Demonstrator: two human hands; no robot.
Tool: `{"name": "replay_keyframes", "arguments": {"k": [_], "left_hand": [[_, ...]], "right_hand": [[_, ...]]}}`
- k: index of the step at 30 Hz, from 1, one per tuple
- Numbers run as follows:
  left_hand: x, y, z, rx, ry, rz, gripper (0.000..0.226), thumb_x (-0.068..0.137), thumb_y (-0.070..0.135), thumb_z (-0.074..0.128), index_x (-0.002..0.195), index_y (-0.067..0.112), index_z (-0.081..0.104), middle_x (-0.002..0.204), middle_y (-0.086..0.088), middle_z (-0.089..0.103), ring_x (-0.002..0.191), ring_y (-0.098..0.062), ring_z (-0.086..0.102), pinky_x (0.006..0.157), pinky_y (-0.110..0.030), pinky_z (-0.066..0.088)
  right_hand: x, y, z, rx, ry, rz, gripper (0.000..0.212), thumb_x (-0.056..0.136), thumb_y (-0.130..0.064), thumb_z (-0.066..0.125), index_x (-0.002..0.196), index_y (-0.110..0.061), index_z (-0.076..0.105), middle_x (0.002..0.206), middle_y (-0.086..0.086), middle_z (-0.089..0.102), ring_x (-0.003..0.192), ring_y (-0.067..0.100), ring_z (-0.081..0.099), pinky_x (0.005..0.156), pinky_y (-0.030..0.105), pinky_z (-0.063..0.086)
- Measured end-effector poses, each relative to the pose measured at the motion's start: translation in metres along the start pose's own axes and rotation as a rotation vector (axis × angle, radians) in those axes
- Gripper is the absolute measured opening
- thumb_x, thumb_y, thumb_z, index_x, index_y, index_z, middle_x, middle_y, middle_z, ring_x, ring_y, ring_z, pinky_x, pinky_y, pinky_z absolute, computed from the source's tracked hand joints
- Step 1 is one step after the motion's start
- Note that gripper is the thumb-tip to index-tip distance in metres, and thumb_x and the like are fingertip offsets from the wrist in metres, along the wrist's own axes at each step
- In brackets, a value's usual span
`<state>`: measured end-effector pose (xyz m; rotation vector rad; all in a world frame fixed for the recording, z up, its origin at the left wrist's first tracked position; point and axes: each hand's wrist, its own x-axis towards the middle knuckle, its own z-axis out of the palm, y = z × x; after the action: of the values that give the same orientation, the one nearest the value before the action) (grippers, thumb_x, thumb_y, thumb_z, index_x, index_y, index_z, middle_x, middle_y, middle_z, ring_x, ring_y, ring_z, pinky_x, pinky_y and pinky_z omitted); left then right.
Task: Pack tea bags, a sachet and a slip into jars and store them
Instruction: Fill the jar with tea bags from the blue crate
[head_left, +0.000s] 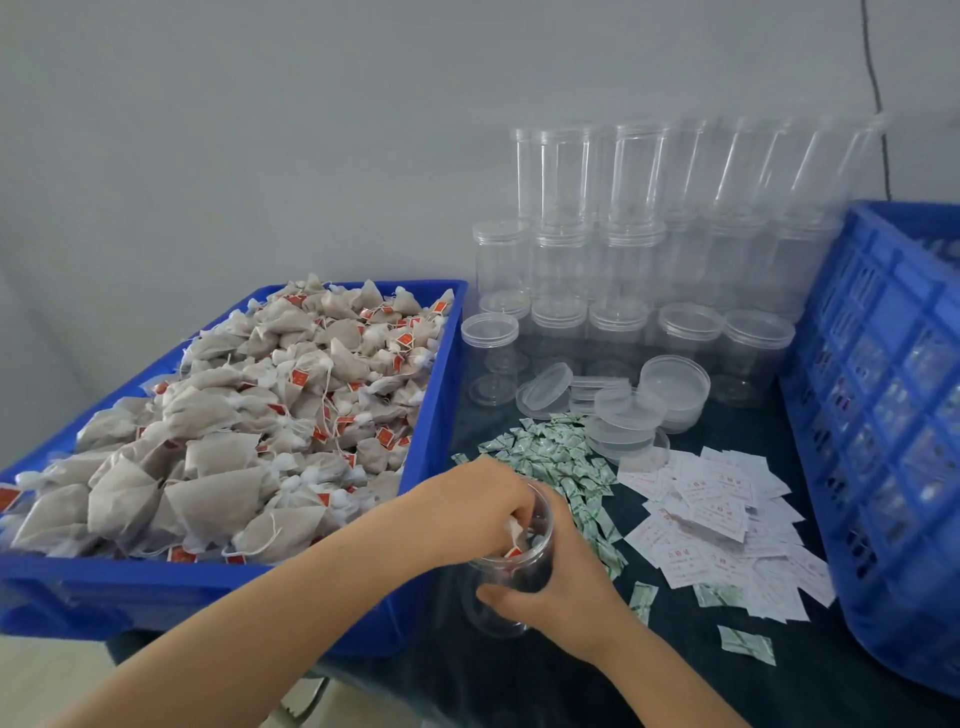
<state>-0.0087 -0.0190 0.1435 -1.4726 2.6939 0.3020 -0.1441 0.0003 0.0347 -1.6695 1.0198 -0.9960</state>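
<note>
My right hand (563, 582) grips a clear open jar (511, 571), tilted toward the left, just right of the blue tray (431, 410). My left hand (478, 501) is at the jar's mouth, its fingers curled round a tea bag (514, 535) with a red tag and pushing it inside. The tray is heaped with several beige tea bags (234, 426). A pile of green-and-white sachets (550, 457) and a pile of white slips (722, 514) with red print lie on the dark table to the right of the jar.
Stacked empty clear jars (623, 249) stand at the back against the wall. Loose clear lids (649, 400) lie in front of them. A tall blue crate (893, 415) stands at the right edge. Stray sachets (746, 644) lie near the table's front.
</note>
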Motion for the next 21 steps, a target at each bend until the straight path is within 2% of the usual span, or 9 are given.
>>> {"name": "replay_keyframes", "arguments": {"k": [5, 8, 12, 16, 21], "left_hand": [[0.018, 0.003, 0.0, 0.065, -0.204, 0.03, 0.017, 0.088, 0.007, 0.052, 0.094, 0.01, 0.068, 0.084, -0.003, 0.06, 0.075, -0.019, 0.053, 0.068, -0.031, 0.044], [0.024, 0.002, 0.002, 0.088, -0.308, 0.065, 0.015, 0.09, 0.007, 0.053, 0.097, 0.007, 0.067, 0.08, -0.001, 0.054, 0.071, -0.018, 0.047, 0.062, -0.026, 0.038], [0.031, 0.006, 0.004, 0.122, -0.413, 0.082, 0.014, 0.088, 0.006, 0.057, 0.098, 0.004, 0.067, 0.083, -0.004, 0.055, 0.076, -0.019, 0.05, 0.068, -0.027, 0.038], [0.035, 0.006, 0.003, 0.117, -0.452, 0.107, 0.019, 0.084, 0.009, 0.063, 0.102, 0.007, 0.067, 0.096, -0.009, 0.065, 0.088, -0.025, 0.059, 0.081, -0.035, 0.049], [0.037, 0.001, 0.004, 0.077, -0.481, 0.159, 0.018, 0.086, 0.013, 0.064, 0.102, 0.008, 0.067, 0.097, -0.008, 0.066, 0.089, -0.024, 0.061, 0.08, -0.035, 0.051]], "right_hand": [[0.0, -0.002, -0.001, -0.011, 0.012, -0.002, 0.089, 0.059, -0.037, 0.087, 0.119, -0.073, 0.032, 0.121, -0.029, 0.059, 0.113, -0.002, 0.06, 0.086, 0.008, 0.046], [0.0, -0.002, 0.0, -0.013, 0.007, -0.004, 0.089, 0.059, -0.038, 0.087, 0.123, -0.067, 0.032, 0.121, -0.027, 0.06, 0.114, 0.0, 0.06, 0.089, 0.015, 0.049], [0.0, 0.0, 0.0, 0.009, 0.003, -0.002, 0.09, 0.059, -0.035, 0.088, 0.124, -0.065, 0.034, 0.121, -0.023, 0.061, 0.112, 0.003, 0.062, 0.089, 0.02, 0.052], [0.001, 0.002, 0.001, 0.012, 0.026, 0.005, 0.091, 0.056, -0.035, 0.087, 0.118, -0.072, 0.033, 0.116, -0.025, 0.062, 0.108, 0.002, 0.063, 0.085, 0.014, 0.049], [0.001, 0.003, 0.002, -0.012, 0.04, 0.006, 0.094, 0.055, -0.04, 0.087, 0.118, -0.076, 0.028, 0.118, -0.03, 0.059, 0.11, -0.003, 0.06, 0.084, 0.009, 0.047]]}}
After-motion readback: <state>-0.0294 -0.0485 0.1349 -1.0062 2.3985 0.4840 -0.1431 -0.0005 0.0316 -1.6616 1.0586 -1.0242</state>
